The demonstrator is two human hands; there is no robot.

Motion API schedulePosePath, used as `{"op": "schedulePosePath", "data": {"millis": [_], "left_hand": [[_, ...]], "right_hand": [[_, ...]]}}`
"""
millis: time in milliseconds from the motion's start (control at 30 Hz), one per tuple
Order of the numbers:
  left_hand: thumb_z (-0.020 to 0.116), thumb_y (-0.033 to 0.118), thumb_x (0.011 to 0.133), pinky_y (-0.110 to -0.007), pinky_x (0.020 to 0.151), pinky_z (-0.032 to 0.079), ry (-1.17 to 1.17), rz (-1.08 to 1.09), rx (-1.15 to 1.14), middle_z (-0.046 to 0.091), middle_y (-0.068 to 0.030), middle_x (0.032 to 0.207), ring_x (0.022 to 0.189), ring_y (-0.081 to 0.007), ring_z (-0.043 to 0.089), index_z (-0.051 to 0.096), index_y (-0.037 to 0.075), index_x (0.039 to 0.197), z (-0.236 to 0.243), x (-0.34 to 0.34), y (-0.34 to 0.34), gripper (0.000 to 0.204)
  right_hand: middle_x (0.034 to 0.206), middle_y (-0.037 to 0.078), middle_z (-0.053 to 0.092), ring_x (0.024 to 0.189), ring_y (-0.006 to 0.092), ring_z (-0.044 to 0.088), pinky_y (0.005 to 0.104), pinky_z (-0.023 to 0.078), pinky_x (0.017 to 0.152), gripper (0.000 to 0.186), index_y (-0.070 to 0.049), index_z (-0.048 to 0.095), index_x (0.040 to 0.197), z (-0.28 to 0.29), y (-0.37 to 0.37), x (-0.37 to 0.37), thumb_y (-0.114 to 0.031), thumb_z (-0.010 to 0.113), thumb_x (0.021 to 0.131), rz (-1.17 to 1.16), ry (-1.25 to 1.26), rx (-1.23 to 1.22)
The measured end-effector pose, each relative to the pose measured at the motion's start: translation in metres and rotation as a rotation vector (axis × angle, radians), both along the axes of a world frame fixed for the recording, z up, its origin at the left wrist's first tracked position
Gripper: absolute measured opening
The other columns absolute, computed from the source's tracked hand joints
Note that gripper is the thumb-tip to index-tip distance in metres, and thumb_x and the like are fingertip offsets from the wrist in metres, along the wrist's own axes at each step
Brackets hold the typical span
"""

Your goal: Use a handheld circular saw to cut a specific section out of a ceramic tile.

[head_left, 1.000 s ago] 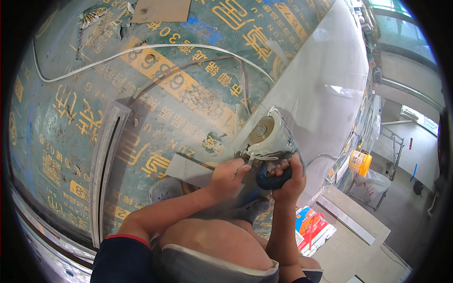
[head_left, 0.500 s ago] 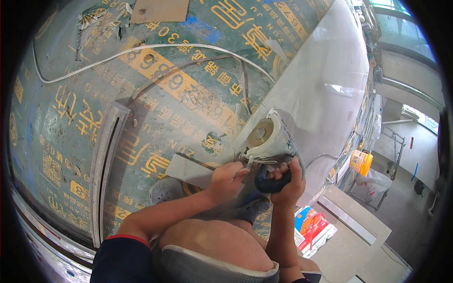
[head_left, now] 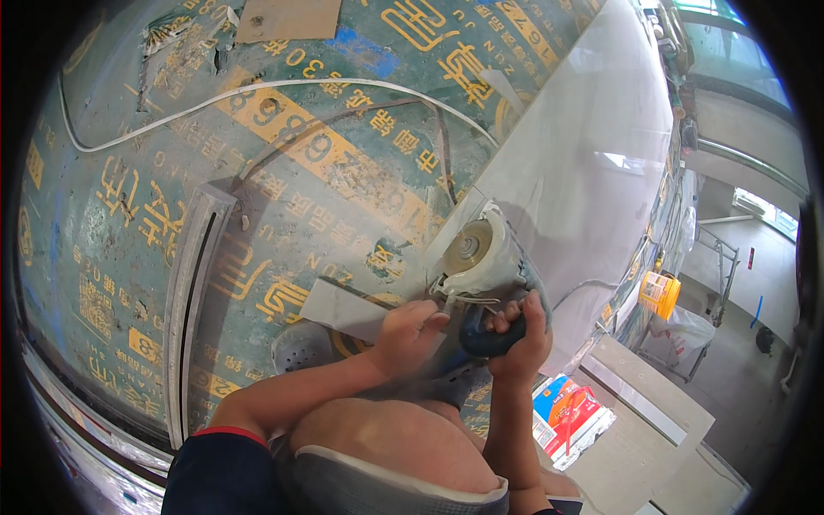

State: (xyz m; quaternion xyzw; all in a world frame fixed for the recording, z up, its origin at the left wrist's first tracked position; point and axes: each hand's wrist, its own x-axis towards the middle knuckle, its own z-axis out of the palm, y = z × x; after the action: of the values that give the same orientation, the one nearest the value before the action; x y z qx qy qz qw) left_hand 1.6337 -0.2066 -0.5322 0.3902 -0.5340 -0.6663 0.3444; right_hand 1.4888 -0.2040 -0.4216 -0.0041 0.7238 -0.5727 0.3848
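Observation:
My right hand (head_left: 525,339) is wrapped round the dark blue handle of a handheld disc cutter (head_left: 489,273). Its round blade shows at the left of a white, dust-caked guard. The cutter rests at the near-left edge of a large pale grey tile (head_left: 566,163). Just left of the handle, my left hand (head_left: 412,333) is closed in a pinch beside a small pale piece at the cutter's front; what its fingers hold cannot be made out. Pale dust hangs under both hands.
Printed green sheeting (head_left: 360,180) covers the floor, crossed by a white cable (head_left: 257,86). A slotted metal rail (head_left: 196,292) lies at left, and a tile strip (head_left: 343,309) near my shoe. To the right are a red-and-blue package (head_left: 571,416), a yellow bucket (head_left: 658,294) and tile slabs (head_left: 661,378).
The cutter and both hands have shifted slightly left along the tile's edge. My grip looks the same.

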Motion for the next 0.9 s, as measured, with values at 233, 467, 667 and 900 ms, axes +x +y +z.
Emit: {"op": "schedulePosePath", "data": {"millis": [233,467,667,900], "left_hand": [[0.061,0.018,0.098,-0.045,0.059,0.04,-0.001,0.006,0.003,0.047,-0.0194,0.07,0.067,-0.042,0.049,0.049,0.001,0.077,-0.001,0.002,0.005,0.029],[0.062,0.018,0.097,-0.045,0.06,0.042,-0.02,0.012,-0.022,0.048,-0.0184,0.07,0.067,-0.0409,0.052,0.049,0.001,0.076,-0.002,0.005,0.007,0.029],[0.06,0.019,0.1,-0.041,0.057,0.04,0.017,0.023,-0.025,0.047,-0.0173,0.067,0.062,-0.0383,0.047,0.052,0.001,0.078,-0.002,0.006,0.01,0.03],[0.06,0.02,0.1,-0.04,0.055,0.04,0.031,0.024,-0.008,0.047,-0.0158,0.065,0.059,-0.0356,0.048,0.051,0.001,0.077,-0.001,0.01,0.015,0.031]], "right_hand": [[0.075,0.002,0.05,0.061,0.0136,0.049,0.0316,0.046,0.06,0.023,-0.01,0.052,0.089,-0.001,0.005,0.001,-0.028,0.063,0.098,0.005,0.013,0.003],[0.072,0.006,0.052,0.06,0.0164,0.051,0.0329,0.047,0.058,0.023,-0.004,0.055,0.09,-0.001,0.006,0.005,-0.024,0.065,0.095,-0.035,0.0,-0.04],[0.075,0.002,0.049,0.062,0.0137,0.05,0.0308,0.045,0.06,0.02,-0.011,0.052,0.092,0.001,0.012,0.005,-0.029,0.061,0.098,0.02,-0.005,-0.002],[0.075,0.002,0.047,0.061,0.0132,0.048,0.0302,0.044,0.059,0.022,-0.011,0.051,0.091,0.002,0.014,0.01,-0.03,0.062,0.097,0.022,0.009,0.011]]}}
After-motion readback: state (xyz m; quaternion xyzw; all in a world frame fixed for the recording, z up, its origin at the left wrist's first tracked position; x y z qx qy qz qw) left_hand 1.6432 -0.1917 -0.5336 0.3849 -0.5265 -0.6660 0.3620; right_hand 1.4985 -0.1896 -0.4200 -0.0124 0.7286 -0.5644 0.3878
